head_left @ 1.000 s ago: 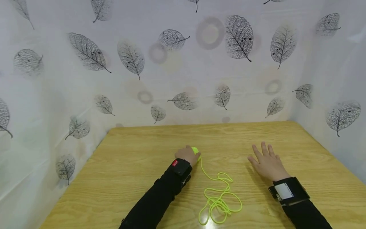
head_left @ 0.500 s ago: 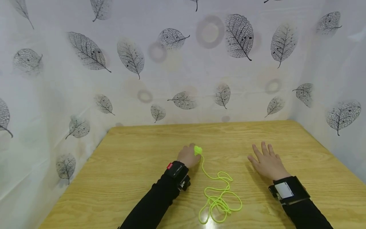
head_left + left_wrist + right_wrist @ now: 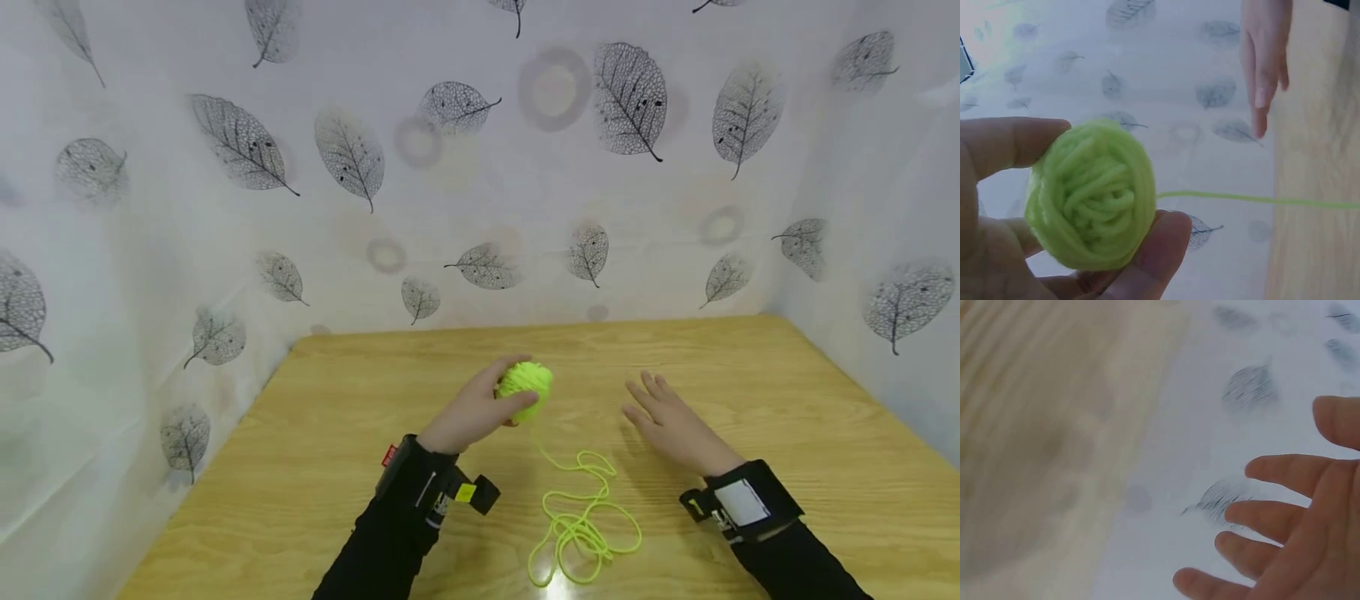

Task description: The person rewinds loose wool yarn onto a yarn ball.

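Right, left hand [image 3: 468, 414] grips a neon yellow-green yarn ball [image 3: 527, 388], thumb on the near side, fingers curled round the far side. Ball looks lifted clear of the wooden bench [image 3: 360, 400], around mid-bench. One strand [image 3: 1260, 199] leaves it; left wrist view has it running nearly straight out from the ball. Loose yarn [image 3: 579, 530] lies in a loopy tangle on the bench, nearer the wearer than the ball (part of the link up to the ball is too faint to follow in the head view). Right hand [image 3: 678, 429] is well apart from the ball, over the bench to its right, fingers extended and, in the right wrist view, slightly spread. Black sleeves, strapped wrist gear on both arms. Pale leaf-print sheet [image 3: 480, 200] behind the bench and along both sides.
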A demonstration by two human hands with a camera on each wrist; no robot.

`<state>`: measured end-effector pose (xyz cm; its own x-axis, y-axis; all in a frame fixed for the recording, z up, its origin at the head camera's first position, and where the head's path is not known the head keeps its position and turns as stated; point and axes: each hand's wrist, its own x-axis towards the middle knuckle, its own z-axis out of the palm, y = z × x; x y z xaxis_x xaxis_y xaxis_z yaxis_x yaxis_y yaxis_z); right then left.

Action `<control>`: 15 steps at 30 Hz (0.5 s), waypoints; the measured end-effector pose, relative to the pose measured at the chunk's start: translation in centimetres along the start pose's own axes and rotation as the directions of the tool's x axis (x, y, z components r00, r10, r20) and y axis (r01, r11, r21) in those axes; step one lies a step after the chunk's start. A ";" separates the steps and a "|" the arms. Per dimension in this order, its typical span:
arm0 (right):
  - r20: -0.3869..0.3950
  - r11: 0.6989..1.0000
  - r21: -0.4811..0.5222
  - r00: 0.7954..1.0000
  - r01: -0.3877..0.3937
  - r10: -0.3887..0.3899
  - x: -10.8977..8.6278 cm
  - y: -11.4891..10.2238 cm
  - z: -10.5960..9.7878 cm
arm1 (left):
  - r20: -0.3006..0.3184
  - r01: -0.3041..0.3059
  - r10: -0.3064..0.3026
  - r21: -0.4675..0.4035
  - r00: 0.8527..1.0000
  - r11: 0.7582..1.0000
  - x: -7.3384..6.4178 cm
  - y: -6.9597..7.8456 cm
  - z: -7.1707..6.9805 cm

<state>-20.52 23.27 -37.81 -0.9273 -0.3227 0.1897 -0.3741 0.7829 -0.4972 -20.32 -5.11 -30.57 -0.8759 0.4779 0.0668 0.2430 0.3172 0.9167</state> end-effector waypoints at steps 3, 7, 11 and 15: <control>-0.015 0.979 0.183 0.996 0.088 -0.087 0.5 -3.2 0.3 | 0.049 -0.032 0.033 -0.019 0.998 0.999 -1.0 0.9 -0.4; -0.040 0.880 0.417 0.971 0.229 -0.234 1.4 -7.1 1.4 | 0.090 -0.050 0.057 -0.070 0.994 0.996 -1.9 1.9 -0.7; -0.094 0.724 0.599 0.928 0.341 -0.360 1.8 -10.1 2.8 | 0.059 -0.064 0.075 -0.158 0.995 0.985 -2.5 2.5 -0.9; -0.160 0.683 0.613 0.909 0.397 -0.385 1.6 -11.9 3.7 | -0.061 -0.078 0.068 -0.180 0.996 0.981 -2.9 2.6 -0.7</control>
<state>-17.49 11.46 -34.75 -0.7005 -0.5099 0.4993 -0.6167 0.0802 -0.7831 -17.44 -6.24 -28.12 -0.8811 0.4478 0.1524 0.2313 0.1268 0.9646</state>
